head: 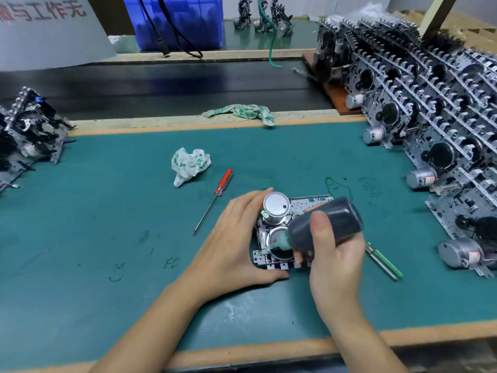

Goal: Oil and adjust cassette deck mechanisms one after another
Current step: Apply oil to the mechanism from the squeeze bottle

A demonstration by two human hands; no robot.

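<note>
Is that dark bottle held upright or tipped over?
Tipped: the right hand holds the dark bottle slanted, green nozzle pointing down at the mechanism.

Red Chinese characters run across the white sign (51, 30) at the far left, behind the green mat (134, 211); the legible ones read "与工作无". Faint scratched marks on that mat look like "FC". Motor labels are too small to read.

Both my forearms are bare to the frame's lower edge, no sleeve in view. My left hand (236, 238), at 7 o'clock from centre, and right hand (333, 254), at 5 o'clock, are ungloved. Fingernails short, unpainted.
</note>
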